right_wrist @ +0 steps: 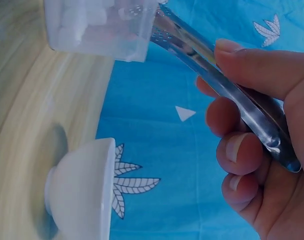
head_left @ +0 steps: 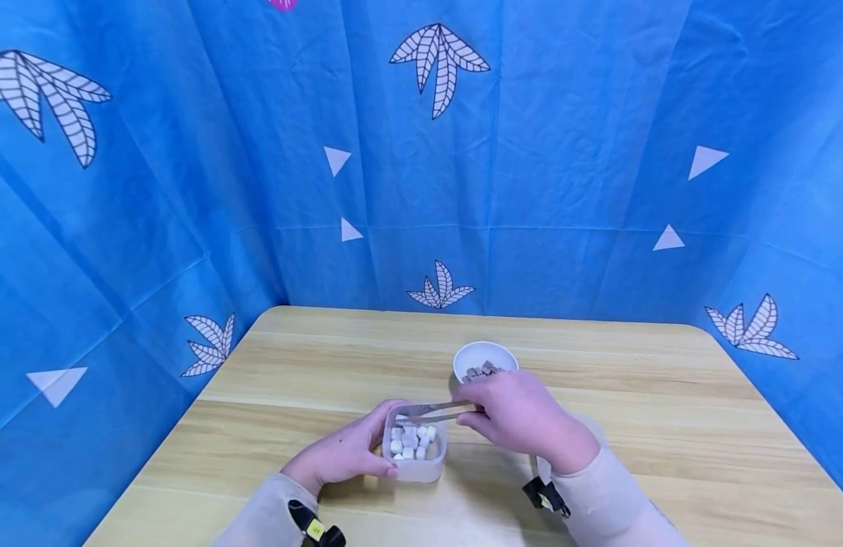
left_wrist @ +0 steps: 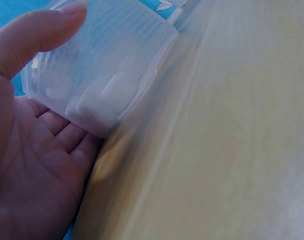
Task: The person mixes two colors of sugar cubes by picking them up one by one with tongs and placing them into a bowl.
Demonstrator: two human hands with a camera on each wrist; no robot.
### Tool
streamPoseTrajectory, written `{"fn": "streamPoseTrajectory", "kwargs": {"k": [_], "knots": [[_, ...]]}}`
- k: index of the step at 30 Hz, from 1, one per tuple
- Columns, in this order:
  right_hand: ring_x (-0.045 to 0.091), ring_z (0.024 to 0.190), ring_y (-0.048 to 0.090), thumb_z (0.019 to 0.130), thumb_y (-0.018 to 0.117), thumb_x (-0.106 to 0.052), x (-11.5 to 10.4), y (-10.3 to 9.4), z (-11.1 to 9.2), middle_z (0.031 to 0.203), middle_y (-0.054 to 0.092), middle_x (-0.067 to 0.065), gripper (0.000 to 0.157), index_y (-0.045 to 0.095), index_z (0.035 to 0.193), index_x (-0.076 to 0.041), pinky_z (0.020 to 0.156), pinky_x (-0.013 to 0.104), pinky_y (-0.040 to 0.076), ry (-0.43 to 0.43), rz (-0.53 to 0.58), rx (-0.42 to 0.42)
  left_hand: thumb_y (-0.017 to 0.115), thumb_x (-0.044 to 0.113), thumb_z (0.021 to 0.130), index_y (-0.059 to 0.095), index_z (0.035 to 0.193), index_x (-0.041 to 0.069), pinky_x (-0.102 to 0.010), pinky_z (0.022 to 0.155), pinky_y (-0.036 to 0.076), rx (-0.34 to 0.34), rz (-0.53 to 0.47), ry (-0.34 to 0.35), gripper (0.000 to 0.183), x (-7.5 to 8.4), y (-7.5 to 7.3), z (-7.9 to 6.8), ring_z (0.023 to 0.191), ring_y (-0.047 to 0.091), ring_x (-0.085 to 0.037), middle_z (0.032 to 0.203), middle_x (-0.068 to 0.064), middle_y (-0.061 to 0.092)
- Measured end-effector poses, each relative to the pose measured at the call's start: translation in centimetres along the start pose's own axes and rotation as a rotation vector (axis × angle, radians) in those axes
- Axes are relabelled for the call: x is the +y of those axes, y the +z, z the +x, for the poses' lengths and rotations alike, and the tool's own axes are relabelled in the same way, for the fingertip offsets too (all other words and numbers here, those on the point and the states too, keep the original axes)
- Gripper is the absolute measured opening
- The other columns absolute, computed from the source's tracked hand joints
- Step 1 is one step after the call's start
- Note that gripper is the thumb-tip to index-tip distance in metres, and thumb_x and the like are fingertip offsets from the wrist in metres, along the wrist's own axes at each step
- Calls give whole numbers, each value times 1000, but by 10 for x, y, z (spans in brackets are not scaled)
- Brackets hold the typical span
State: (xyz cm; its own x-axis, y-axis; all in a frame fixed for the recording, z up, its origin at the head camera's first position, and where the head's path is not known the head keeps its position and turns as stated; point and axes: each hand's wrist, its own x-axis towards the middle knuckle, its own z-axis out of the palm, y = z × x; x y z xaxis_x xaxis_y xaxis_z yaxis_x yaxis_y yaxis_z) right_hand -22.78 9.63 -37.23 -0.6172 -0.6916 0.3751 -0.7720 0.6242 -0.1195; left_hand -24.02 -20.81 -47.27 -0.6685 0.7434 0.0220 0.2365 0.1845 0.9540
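Observation:
My left hand (head_left: pixel 356 448) holds a clear plastic container (head_left: pixel 421 471) on the table, thumb on its near side and fingers round the far left. White cubes (head_left: pixel 409 439) lie inside it. In the left wrist view the thumb presses the container wall (left_wrist: pixel 117 55). Between thumb and fingers, my right hand (head_left: pixel 524 414) grips metal tongs (right_wrist: pixel 247 110). Their tips reach over the rim into the container, above the cubes, with the two arms slightly apart. In the head view, that hand partly covers a white bowl (head_left: pixel 486 351) of brownish cubes (head_left: pixel 481 371).
A pale, flat-looking object (head_left: pixel 591 427) lies partly hidden under the right forearm. The wooden table (head_left: pixel 312 361) extends to both sides. Blue patterned cloth (head_left: pixel 565 152) hangs behind and along the sides.

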Motion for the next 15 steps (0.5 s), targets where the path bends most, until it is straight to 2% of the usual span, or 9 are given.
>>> {"fn": "streamPoseTrajectory", "kwargs": {"k": [3,6,9,15], "knots": [[-1,61,48,88,79,-33,1,-7,-1,79,64,-17,20,76,105,-22,56,26,48,11,25,-12,79,22,83,28,155,30,-27,114,31,6,-12,-23,89,1,0,0,138,44,-19,151,4,45],[-2,58,44,90,76,-36,3,-15,-3,74,59,-19,23,76,109,-22,55,24,46,28,38,-19,79,21,82,29,154,30,-26,114,32,9,-7,-34,88,0,1,0,139,44,-19,152,4,44],[-3,55,40,91,75,-36,7,-21,-5,71,54,-20,23,76,109,-22,52,22,41,39,40,-7,80,24,81,33,151,31,-25,114,30,24,34,-53,85,-1,1,-1,139,42,-18,152,5,44],[-2,58,43,90,76,-31,18,-32,-11,74,56,-22,19,76,108,-23,54,22,42,90,50,21,80,24,79,35,151,27,-25,113,31,22,18,-74,85,0,1,-1,135,44,-20,150,2,44]]}}
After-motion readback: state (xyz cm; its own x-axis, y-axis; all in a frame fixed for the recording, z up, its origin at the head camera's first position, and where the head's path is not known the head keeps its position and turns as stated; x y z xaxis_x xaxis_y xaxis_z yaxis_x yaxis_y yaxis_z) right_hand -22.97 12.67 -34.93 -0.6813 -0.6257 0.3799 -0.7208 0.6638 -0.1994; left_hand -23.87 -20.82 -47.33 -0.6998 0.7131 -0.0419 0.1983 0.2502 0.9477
